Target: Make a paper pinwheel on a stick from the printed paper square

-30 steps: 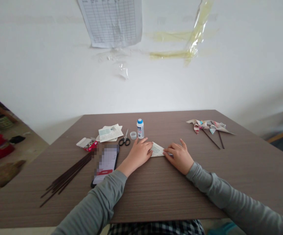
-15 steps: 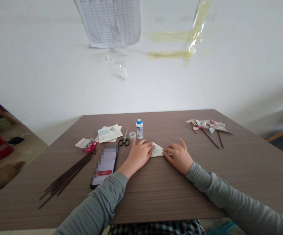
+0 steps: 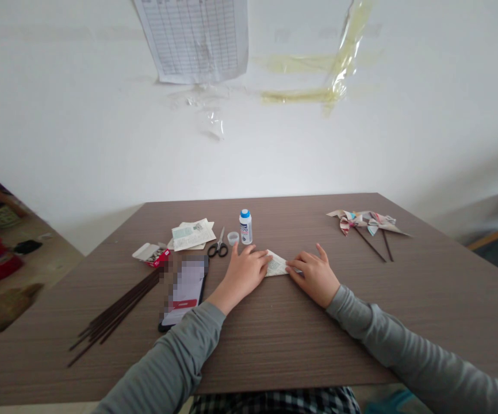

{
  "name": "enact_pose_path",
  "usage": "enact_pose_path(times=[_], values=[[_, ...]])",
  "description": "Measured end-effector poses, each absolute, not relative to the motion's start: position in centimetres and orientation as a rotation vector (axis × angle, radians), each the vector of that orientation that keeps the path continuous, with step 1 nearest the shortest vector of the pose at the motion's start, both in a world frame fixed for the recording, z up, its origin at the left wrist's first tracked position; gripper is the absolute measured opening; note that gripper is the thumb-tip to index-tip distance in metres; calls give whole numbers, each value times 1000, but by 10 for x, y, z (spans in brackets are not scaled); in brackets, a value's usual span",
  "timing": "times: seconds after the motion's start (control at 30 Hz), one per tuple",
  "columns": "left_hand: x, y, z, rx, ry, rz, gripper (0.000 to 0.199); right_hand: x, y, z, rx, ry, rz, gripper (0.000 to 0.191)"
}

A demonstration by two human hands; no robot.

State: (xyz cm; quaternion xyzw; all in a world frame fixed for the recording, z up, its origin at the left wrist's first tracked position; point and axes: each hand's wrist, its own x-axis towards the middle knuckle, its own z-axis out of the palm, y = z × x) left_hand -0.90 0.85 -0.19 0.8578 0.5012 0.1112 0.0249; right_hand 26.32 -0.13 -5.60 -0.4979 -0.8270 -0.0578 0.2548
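A folded triangle of printed paper [image 3: 277, 265] lies on the table between my two hands, its ends hidden under my fingers. My left hand [image 3: 246, 269] grips its left side, fingertips pressed on the paper. At the right corner, the bent fingers of my right hand [image 3: 314, 276] pinch and press the paper down. Just beyond my left hand stand a white glue bottle with a blue cap [image 3: 245, 227] and a small translucent cup [image 3: 233, 238]. Black-handled scissors [image 3: 218, 248] lie left of the cup.
On the left are a stack of printed paper pieces [image 3: 192, 235], a small red-and-white open box [image 3: 153, 253], a phone [image 3: 186, 292] and several thin dark sticks [image 3: 117, 313]. Paper pinwheels on sticks [image 3: 367, 221] lie at the back right. A white wall [image 3: 249, 161] rises behind the table.
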Motion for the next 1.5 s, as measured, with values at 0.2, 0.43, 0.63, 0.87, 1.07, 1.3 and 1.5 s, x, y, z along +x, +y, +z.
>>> enact_pose_path(times=[0.2,0.43,0.63,0.87,1.07,1.3,1.5], values=[[-9,10,-4,2668,1567,368,48,262,-1,-58,-1344,-2237,-186,26],[-9,12,-9,2685,1556,390,49,264,1,-59,-1311,-2239,-230,24],[-7,10,-3,2659,1559,372,49,263,-2,-54,-1337,-2237,-189,26],[-6,8,0,2627,1558,370,50,260,-5,-49,-1403,-2248,-146,30],[-6,8,1,2619,1563,364,50,263,-2,-50,-1371,-2280,-104,31],[-6,8,0,2633,1569,349,52,262,-4,-46,-1396,-2276,-76,34],[-7,9,1,2632,1559,337,50,261,-5,-48,-1380,-2267,-114,35]])
